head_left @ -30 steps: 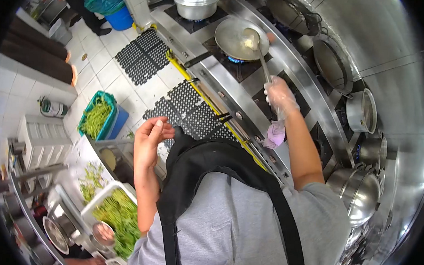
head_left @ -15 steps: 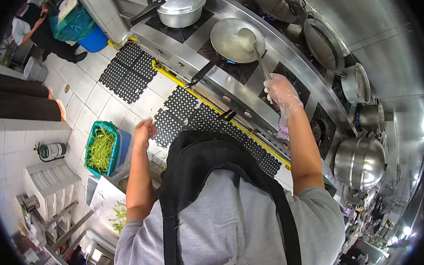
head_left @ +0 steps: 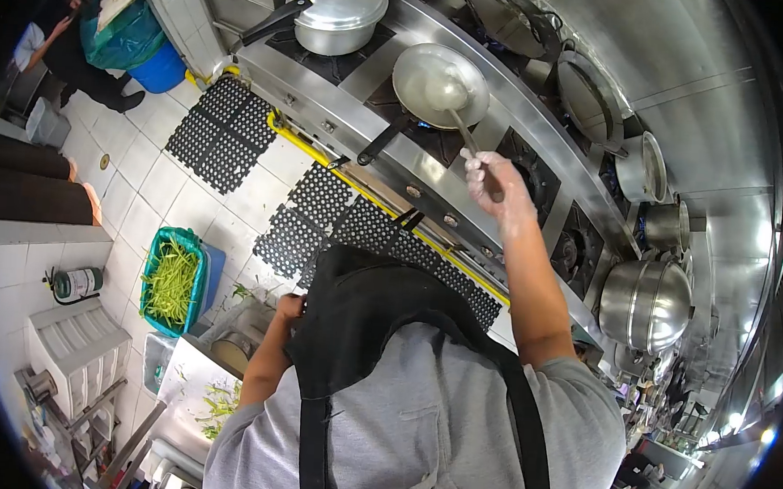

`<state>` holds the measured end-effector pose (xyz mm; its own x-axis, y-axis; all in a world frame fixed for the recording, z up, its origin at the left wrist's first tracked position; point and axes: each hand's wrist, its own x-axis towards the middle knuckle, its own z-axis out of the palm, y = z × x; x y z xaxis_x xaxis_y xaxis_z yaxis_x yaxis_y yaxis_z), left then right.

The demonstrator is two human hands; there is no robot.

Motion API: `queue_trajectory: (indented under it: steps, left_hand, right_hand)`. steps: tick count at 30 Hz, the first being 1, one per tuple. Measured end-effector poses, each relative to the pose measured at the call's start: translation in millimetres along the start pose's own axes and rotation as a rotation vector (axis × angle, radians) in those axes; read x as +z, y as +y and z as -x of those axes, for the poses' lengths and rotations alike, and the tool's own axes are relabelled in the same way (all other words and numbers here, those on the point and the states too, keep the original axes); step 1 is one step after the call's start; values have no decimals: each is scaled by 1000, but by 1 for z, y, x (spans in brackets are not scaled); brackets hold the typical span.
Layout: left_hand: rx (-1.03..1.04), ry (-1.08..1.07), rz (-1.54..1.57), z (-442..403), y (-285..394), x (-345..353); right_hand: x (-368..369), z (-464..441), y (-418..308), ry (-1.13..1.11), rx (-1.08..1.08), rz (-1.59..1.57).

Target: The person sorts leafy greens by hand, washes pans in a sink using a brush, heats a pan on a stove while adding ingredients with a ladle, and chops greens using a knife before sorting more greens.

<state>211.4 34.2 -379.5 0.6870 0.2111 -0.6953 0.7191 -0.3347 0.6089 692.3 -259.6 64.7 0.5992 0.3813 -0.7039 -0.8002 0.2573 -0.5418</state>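
Note:
In my right hand [head_left: 500,187], which wears a clear plastic glove, is the handle of a metal ladle [head_left: 464,131]. The ladle's bowl rests inside a round frying pan [head_left: 411,77], among a pale, cloudy content. This pan sits over a lit burner, its black handle [head_left: 384,143] pointing toward me. No hand touches that handle. My left hand [head_left: 291,307] is low beside my black apron [head_left: 352,309], with curled fingers and nothing visible in them. The apron partly hides its fingertips.
A pressure cooker [head_left: 340,28] stands left of the pan. Other pans and a large steel pot [head_left: 646,302] line the stove's right side. A yellow pipe [head_left: 312,153] runs along its front. Behind my left arm stands a bin of green trimmings [head_left: 171,280]. A person [head_left: 84,64] is far left.
The ladle's bowl has shifted lower in the pan, and my right hand has come slightly nearer to me. My left hand has dropped back toward the apron.

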Motion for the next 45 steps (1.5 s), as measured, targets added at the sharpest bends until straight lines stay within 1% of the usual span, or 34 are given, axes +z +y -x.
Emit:
queue_trajectory:
  steps: [2,3,6,7,8,9,10,11,12,14,16,17,18,20,21,22,23,24,25,26,27,28,30,31,32,34,35,37,38,40,41,42,44,45]
  left_hand:
    - [-383,26,562,14,39,-25]
    - [-394,82,611,7,44,-36]
    - [-277,192,724,0,56,-72]
    - [-247,208,719,-2,55,-82]
    - [-216,226,714,0,63,-94]
    - [-246,297,816,3,73,-100]
    - [-243,297,815,4,74,-103]
    - [-255,303,826,4,74,-105]
    - [-267,307,838,4,74,-106]
    - [-283,330,804,7,71,-96]
    - [-324,227,755,2,51,-79]
    - [-372,233,753,4,48,-66]
    - [-389,167,743,4,44,-58]
    - [-408,107,695,10,46,-40]
    - [-362,76,691,9,41,-29]
    - [-317,44,686,7,38,-20]
    - [-205,17,350,26,66,-36]
    - [-207,19,350,29,78,-36]
    - [-179,33,234,32,84,-36]
    - [-151,45,117,34,86,-37]
    - [-132,14,126,27,80,-36]
    - [-132,15,119,26,83,-39]
    - [-113,46,160,25,93,-48]
    - [-119,49,295,13,78,-43]
    - [-258,85,481,11,82,-44]
    - [-310,70,498,2,85,-57]
    - [-287,92,530,-1,85,-62]
    - [-272,120,554,-6,85,-70]
    - [-264,126,586,-6,85,-73]
    - [-265,150,593,-3,87,-72]
    - [-266,172,602,-2,89,-71]
    - [-266,171,599,0,91,-69]
    - [-301,112,593,-3,81,-56]
    - [-328,64,623,-4,76,-50]
  right_hand:
    - [7,13,-14,-89,-11,41]
    - [10,18,-23,-76,-13,142]
    - [24,43,-44,-36,-56,407]
    - [35,53,-49,89,-91,617]
    - [38,60,-53,88,-92,617]
    - [37,68,-57,134,-158,800]
    - [38,76,-59,183,-226,982]
    - [45,88,-59,278,-226,1003]
    - [45,92,-58,280,-228,1002]
    - [42,99,-55,296,-322,1097]
    - [36,92,-42,350,-365,1128]
    - [33,88,-34,400,-408,1155]
    - [30,85,-27,373,-421,1221]
    - [31,79,-11,398,-387,1200]
    - [-5,42,-4,412,-531,1306]
    - [-4,39,4,411,-515,1245]
    - [-4,33,14,421,-487,1138]
    - [-8,25,21,428,-460,1032]
    - [-18,9,27,426,-458,1030]
    - [-31,-12,31,296,-414,862]
    - [-37,-24,32,168,-370,692]
    - [-34,-26,30,168,-371,684]
    - [-19,-20,27,-23,-115,139]
    - [-11,-11,20,-84,2,-151]
    - [-8,-9,16,-212,64,-370]
    - [-2,1,11,-306,36,-467]
    - [-3,1,6,-310,37,-471]
    - [-4,0,-5,-254,-10,-248]
    - [6,12,-10,-256,-10,-250]
    - [22,35,-24,4,-73,104]
    - [16,33,-27,0,-132,278]
    - [16,39,-29,1,-132,275]
    - [21,59,-32,118,-227,632]
    - [8,53,-33,85,-260,719]
